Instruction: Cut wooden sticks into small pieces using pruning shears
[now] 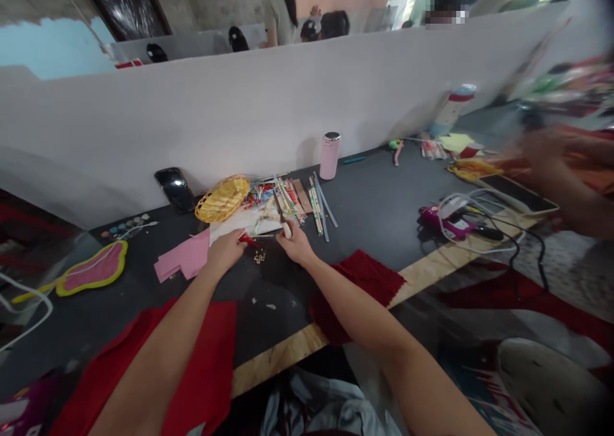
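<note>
I watch the left hand (227, 250) pinch a small red piece (246, 238). The right hand (297, 245) grips a white-handled tool (287, 230) near it

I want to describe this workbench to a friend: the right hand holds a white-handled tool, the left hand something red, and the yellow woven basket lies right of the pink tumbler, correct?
Not quite: the head view shows the yellow woven basket lying left of the pink tumbler. The right hand does hold a white-handled tool, and the left hand something red.
</note>
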A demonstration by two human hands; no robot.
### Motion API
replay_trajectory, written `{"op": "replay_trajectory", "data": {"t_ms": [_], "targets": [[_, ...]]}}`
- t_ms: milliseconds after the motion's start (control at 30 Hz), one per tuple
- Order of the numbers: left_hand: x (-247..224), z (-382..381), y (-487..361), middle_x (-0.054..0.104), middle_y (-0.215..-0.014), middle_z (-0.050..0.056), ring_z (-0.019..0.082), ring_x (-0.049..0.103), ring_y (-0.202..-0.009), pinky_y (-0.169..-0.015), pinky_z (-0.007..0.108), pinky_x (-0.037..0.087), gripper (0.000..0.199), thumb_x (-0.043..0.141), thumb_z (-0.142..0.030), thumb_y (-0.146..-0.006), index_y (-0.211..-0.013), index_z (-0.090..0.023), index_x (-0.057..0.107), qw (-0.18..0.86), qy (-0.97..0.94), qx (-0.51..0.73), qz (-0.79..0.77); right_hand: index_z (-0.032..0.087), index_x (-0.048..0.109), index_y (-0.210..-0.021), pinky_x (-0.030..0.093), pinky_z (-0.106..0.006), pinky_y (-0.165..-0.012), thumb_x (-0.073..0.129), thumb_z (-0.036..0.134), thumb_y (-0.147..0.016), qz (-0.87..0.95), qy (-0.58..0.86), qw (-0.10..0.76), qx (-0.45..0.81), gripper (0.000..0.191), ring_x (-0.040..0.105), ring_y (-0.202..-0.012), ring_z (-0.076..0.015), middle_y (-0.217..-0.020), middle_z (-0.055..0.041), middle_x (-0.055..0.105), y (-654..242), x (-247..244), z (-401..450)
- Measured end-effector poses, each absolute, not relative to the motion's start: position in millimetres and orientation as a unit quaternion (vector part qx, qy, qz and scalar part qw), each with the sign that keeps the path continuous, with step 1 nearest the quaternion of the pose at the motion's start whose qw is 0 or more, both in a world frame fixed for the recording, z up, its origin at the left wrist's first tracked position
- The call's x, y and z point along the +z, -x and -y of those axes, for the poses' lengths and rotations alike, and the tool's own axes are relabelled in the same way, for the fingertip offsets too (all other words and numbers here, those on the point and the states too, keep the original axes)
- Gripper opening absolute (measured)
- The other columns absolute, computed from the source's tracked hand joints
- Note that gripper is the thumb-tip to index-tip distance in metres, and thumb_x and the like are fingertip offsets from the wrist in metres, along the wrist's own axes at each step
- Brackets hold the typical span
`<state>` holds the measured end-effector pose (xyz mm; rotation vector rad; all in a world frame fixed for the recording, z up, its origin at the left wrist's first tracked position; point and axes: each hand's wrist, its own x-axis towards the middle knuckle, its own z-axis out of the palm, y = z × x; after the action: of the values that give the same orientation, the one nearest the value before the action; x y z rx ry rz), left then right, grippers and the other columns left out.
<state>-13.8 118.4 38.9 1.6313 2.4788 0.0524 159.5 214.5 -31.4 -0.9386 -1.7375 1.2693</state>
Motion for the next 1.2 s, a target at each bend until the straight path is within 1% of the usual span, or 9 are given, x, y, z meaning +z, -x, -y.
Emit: {"op": "replay_trajectory", "data": {"t_ms": [100, 200, 333, 467, 633, 800, 933, 1067, 1200], "targets": [[34.6, -121.6, 14.7, 0.067, -0.112, 0.014, 0.032, 0.063, -0.101, -0.076, 0.037, 0.047, 0.041, 0.05, -0.033, -0.082, -0.122, -0.024, 0.055, 0.066, -0.533, -0.013, -0.844, 0.018, 0.054, -0.111, 0.044, -0.032, -0.073, 0.054, 0.033, -0.071, 0.684, 0.368, 0.388, 0.495, 0.042, 0.055, -0.071, -0.0169, -0.077, 0.001, 0.059, -159.6, -30.4, -214.3], [35.6, -126.9, 15.6, 0.069, -0.104, 0.015, 0.031, 0.064, -0.096, -0.074, 0.037, 0.047, 0.034, 0.04, -0.034, -0.088, -0.113, -0.022, 0.059, 0.047, -0.526, -0.03, -0.849, 0.017, 0.054, -0.111, 0.044, -0.031, -0.072, 0.054, 0.033, -0.071, 0.687, 0.364, 0.388, 0.494, 0.043, 0.055, -0.071, -0.0166, -0.079, 0.0003, 0.059, -159.7, -30.0, -214.7], [42.9, -135.0, 22.6, 0.069, -0.103, 0.015, 0.029, 0.064, -0.098, -0.075, 0.035, 0.046, 0.033, 0.035, -0.033, -0.09, -0.102, -0.019, 0.063, 0.031, -0.527, -0.034, -0.849, 0.017, 0.055, -0.11, 0.044, -0.03, -0.07, 0.054, 0.033, -0.072, 0.69, 0.36, 0.385, 0.496, 0.041, 0.054, -0.069, -0.0158, -0.079, 0.0007, 0.059, -159.5, -30.3, -215.7], [52.3, -145.7, 30.8, 0.068, -0.105, 0.015, 0.028, 0.063, -0.099, -0.077, 0.034, 0.045, 0.034, 0.036, -0.034, -0.09, -0.101, -0.018, 0.063, 0.018, -0.532, -0.026, -0.846, 0.018, 0.054, -0.11, 0.044, -0.029, -0.069, 0.054, 0.033, -0.072, 0.689, 0.358, 0.385, 0.5, 0.041, 0.053, -0.068, -0.0151, -0.077, 0.0016, 0.059, -159.3, -29.2, -215.9], [68.4, -168.7, 35.1, 0.068, -0.107, 0.014, 0.03, 0.061, -0.1, -0.079, 0.036, 0.045, 0.038, 0.036, -0.037, -0.089, -0.112, -0.019, 0.06, -0.011, -0.519, 0.01, -0.855, 0.018, 0.056, -0.108, 0.044, -0.029, -0.07, 0.055, 0.033, -0.072, 0.689, 0.356, 0.383, 0.502, 0.039, 0.053, -0.07, -0.0149, -0.081, 0.0007, 0.06, -159.5, -27.8, -216.7], [76.7, -186.6, 35.5, 0.065, -0.119, 0.01, 0.028, 0.06, -0.106, -0.084, 0.035, 0.044, 0.045, 0.042, -0.032, -0.086, -0.129, -0.023, 0.049, -0.027, -0.526, 0.061, -0.848, 0.019, 0.056, -0.106, 0.044, -0.03, -0.071, 0.056, 0.033, -0.071, 0.685, 0.366, 0.378, 0.504, 0.038, 0.053, -0.07, -0.0153, -0.08, 0.0007, 0.059, -160.3, -30.3, -219.4], [63.6, -174.9, 35.3, 0.067, -0.113, 0.012, 0.031, 0.06, -0.105, -0.082, 0.035, 0.045, 0.037, 0.054, -0.033, -0.077, -0.111, -0.022, 0.062, 0.05, -0.552, -0.047, -0.831, 0.019, 0.056, -0.104, 0.044, -0.03, -0.07, 0.055, 0.033, -0.072, 0.683, 0.363, 0.38, 0.507, 0.035, 0.052, -0.068, -0.0153, -0.078, 0.0008, 0.058, -160.0, -31.7, -220.4], [42.8, -154.8, 38.8, 0.071, -0.098, 0.013, 0.028, 0.064, -0.094, -0.075, 0.032, 0.047, 0.022, 0.057, -0.032, -0.074, -0.088, -0.018, 0.068, 0.084, -0.545, -0.072, -0.831, 0.02, 0.055, -0.103, 0.044, -0.031, -0.07, 0.056, 0.034, -0.072, 0.68, 0.36, 0.383, 0.512, 0.034, 0.052, -0.069, -0.0157, -0.077, 0.0013, 0.058, -159.2, -32.9, -220.2], [39.1, -156.8, 41.2, 0.07, -0.099, 0.013, 0.028, 0.064, -0.097, -0.079, 0.033, 0.046, 0.023, 0.052, -0.032, -0.08, -0.092, -0.019, 0.067, 0.077, -0.541, -0.055, -0.836, 0.021, 0.055, -0.102, 0.045, -0.03, -0.071, 0.057, 0.035, -0.071, 0.674, 0.35, 0.387, 0.523, 0.034, 0.053, -0.071, -0.0154, -0.077, 0.0018, 0.057, -160.0, -35.4, -220.5]]}}
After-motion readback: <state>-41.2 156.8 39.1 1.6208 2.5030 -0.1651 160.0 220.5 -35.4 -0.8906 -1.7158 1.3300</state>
